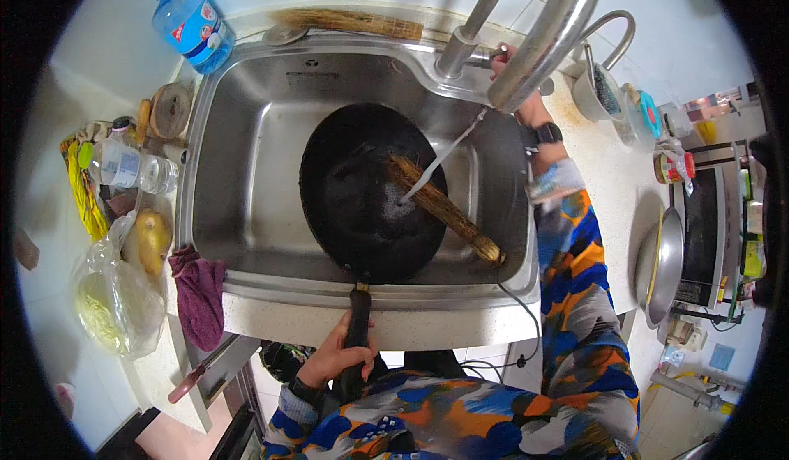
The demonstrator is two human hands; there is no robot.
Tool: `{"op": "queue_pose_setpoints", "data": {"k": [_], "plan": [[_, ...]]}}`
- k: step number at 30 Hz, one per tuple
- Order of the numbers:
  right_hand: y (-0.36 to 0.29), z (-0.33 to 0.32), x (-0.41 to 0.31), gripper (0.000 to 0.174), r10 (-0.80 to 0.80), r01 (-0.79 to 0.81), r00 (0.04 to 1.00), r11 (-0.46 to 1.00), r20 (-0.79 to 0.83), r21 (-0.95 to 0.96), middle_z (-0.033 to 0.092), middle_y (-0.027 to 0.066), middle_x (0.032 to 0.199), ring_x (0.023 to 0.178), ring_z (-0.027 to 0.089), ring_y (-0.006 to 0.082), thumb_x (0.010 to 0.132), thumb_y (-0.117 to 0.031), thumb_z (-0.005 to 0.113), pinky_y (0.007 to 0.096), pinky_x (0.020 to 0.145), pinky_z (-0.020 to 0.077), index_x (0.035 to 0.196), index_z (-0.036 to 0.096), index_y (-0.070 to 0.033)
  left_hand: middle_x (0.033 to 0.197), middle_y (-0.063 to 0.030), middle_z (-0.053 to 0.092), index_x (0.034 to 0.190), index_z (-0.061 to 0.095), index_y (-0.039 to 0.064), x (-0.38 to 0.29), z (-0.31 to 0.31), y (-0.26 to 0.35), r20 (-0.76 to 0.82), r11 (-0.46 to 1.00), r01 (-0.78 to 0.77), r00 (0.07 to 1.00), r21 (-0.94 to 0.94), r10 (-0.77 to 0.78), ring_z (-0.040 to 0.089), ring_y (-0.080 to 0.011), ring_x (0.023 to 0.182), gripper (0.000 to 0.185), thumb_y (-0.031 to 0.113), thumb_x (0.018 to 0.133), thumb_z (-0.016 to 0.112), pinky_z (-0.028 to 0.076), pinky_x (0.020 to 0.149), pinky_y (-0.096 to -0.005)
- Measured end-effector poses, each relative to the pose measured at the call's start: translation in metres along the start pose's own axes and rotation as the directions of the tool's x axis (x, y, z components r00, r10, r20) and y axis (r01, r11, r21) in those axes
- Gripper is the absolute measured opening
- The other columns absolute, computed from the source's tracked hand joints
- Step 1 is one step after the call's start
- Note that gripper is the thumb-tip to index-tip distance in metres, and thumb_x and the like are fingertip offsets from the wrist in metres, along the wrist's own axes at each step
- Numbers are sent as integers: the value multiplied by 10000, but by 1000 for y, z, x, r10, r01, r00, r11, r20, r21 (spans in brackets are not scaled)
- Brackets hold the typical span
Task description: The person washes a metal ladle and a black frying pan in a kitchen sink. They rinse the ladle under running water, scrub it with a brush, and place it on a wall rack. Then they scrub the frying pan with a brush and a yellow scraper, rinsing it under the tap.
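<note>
My left hand [341, 352] is closed around the black handle of a dark wok [345, 170], whose pan sits in the stainless steel sink [280, 121]. A stiff bundled-fiber wok brush [447, 210] lies slantwise, its bristle end in the wok and its bound end past the rim. From the metal faucet [542, 47] a thin stream of water runs into the wok beside the brush. My right hand [515, 81] reaches behind the faucet spout, at the faucet lever [487, 59]; the spout partly hides its fingers.
Behind the sink lie another fiber brush [370, 24] and a metal drain cover [285, 33]. A blue bottle [196, 29], plastic bottles, a potato [151, 241] and a purple cloth [198, 297] are at the left. A metal bowl [664, 269] stands at the right. A thin cable hangs over the front edge.
</note>
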State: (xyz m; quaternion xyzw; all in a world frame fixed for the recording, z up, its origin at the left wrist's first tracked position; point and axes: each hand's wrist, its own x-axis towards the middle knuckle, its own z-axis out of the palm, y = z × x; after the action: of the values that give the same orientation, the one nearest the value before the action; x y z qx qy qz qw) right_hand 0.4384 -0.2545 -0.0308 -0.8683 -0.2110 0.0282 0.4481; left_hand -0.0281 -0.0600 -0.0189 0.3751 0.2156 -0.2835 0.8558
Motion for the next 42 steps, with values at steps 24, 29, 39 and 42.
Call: {"op": "queue_pose_setpoints", "data": {"k": [24, 29, 39, 42], "plan": [[-15, 176, -159, 560, 291, 87, 870, 704, 398, -705, 499, 175, 1098, 1002, 516, 367, 826, -86, 480, 495, 758, 473, 1364, 340, -162, 742, -78, 496, 1203, 254, 55, 1, -5, 0, 59, 999, 19, 998, -34, -17, 547, -161, 558, 538, -24, 766, 559, 483, 500, -278], [-34, 183, -145, 646, 48, 122, 886, 935, 461, -332, 498, 259, 1036, 948, 531, 425, 794, 19, 442, 442, 810, 463, 1380, 292, -209, 740, -79, 495, 1207, 258, 55, 4, -9, -2, 117, 997, 2, 993, -73, 6, 546, -160, 565, 540, -23, 766, 560, 482, 503, -277], [-55, 224, -124, 626, 138, 60, 926, 865, 352, -498, 523, 270, 987, 891, 566, 405, 787, 6, 467, 445, 769, 482, 1373, 317, -151, 737, -72, 493, 1205, 263, 58, 2, -6, 3, 78, 1000, 26, 997, 18, -27, 553, -159, 572, 527, -9, 772, 557, 484, 514, -287], [-47, 221, -122, 592, 193, 30, 917, 840, 349, -542, 521, 270, 993, 897, 570, 406, 808, -30, 467, 439, 770, 488, 1369, 325, -154, 737, -73, 492, 1200, 264, 58, 3, -7, 5, 90, 1000, 11, 996, 12, -12, 553, -160, 569, 525, -2, 771, 561, 482, 514, -288]]}}
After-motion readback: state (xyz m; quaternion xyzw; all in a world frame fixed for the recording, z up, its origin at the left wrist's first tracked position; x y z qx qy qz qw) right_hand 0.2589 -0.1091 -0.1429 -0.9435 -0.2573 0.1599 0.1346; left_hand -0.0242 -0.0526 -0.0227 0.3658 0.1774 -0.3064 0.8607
